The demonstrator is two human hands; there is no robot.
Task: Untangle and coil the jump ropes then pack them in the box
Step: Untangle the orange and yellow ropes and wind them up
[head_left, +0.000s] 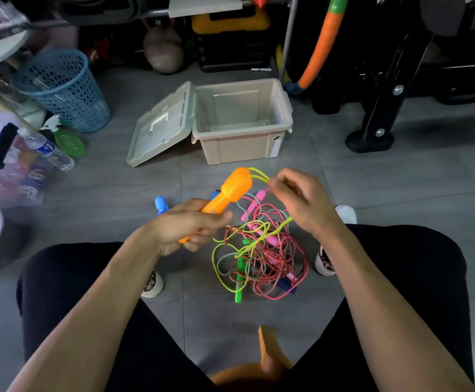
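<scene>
My left hand [191, 227] grips an orange jump-rope handle [230, 190], its wide end pointing up toward the box. A yellow-green cord [259, 174] leaves that end, and my right hand [301, 202] pinches it just to the right. The cord drops into a tangled pile of ropes [261, 258] on the floor between my knees, with pink, green and blue handles mixed in. A blue handle [161, 205] lies behind my left hand. The beige plastic box [283, 108] stands open beyond the pile, nothing visible inside, its lid [162, 123] folded out to the left.
A blue mesh basket [63, 89], a water bottle [46, 149] and a green spray bottle [66, 137] stand at the left. Black exercise-equipment legs [377, 120] stand at the right. An orange stool edge [267, 360] shows below me. My white shoes flank the pile.
</scene>
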